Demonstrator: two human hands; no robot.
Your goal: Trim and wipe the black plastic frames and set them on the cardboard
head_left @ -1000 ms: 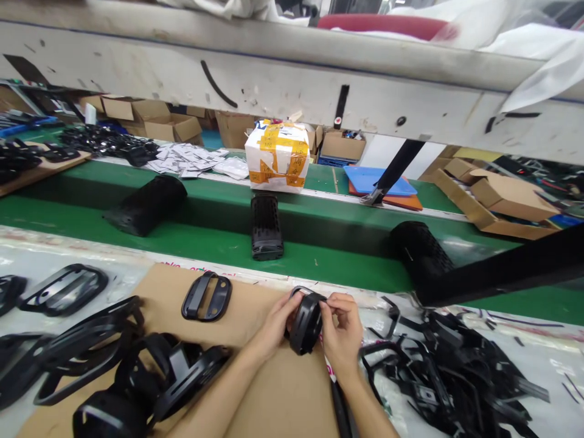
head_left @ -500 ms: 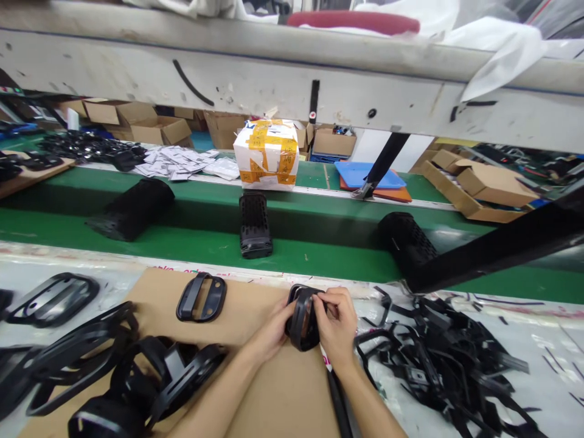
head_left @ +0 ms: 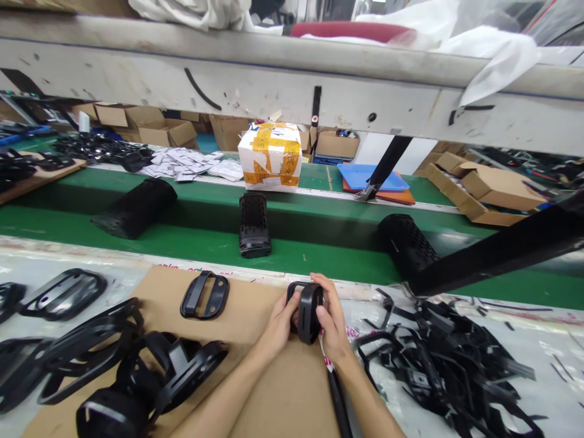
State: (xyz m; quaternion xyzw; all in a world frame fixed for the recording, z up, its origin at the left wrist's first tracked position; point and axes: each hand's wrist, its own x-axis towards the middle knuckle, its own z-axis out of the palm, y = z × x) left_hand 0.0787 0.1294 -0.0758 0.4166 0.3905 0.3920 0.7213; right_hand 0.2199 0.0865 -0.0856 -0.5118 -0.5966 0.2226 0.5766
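Between my hands is a black plastic frame with a raised cross strap [head_left: 309, 313], held over the cardboard sheet [head_left: 274, 389]. My left hand [head_left: 281, 316] grips its left side, thumb on top near the opening. Around its right edge curl the fingers of my right hand [head_left: 333, 319], with the thumb pressed on the near face. A similar black frame [head_left: 205, 296] lies flat on the cardboard to the left. Under my right wrist runs a black-handled tool [head_left: 338, 401]; its far end is partly hidden.
Several more black frames [head_left: 182, 371] are heaped at the lower left. A tangle of black plastic scraps [head_left: 438, 365] covers the bench at right. Beyond, black perforated housings [head_left: 254, 225] sit on the green belt [head_left: 310, 243]. A dark slanted post [head_left: 502, 249] stands at right.
My right hand has shifted from pinching at the frame's upper edge to wrapping its right side. The frame has turned slightly in my hands. The view has moved a little.
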